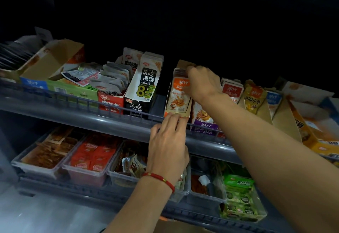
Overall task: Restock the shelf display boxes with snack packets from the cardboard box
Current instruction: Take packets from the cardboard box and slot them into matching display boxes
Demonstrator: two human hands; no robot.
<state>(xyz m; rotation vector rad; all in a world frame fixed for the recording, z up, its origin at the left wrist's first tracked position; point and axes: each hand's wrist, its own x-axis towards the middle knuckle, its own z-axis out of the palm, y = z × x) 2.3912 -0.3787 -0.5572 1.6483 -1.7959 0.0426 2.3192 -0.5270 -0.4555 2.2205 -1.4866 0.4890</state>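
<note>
An orange display box (pixel 177 102) of fish-snack packets stands tilted on the upper shelf (pixel 110 120), above the shelf rail. My right hand (pixel 200 84) grips its top back edge and the packets there, fingers curled over. My left hand (pixel 168 141), with a red bracelet at the wrist, touches the box's bottom front edge with straight fingertips. Just right of it, partly behind my right arm, sits a purple box (pixel 202 120) of the same snack. The cardboard box (pixel 176 226) shows only as a brown patch at the bottom edge.
Left on the upper shelf stand a black seaweed box (pixel 141 89), a red box (pixel 111 102) and a green box (pixel 73 89). Red, yellow and blue packets (pixel 254 98) fill the right. The lower shelf holds clear plastic bins (pixel 86 159) of red snacks and a green carton (pixel 238 196).
</note>
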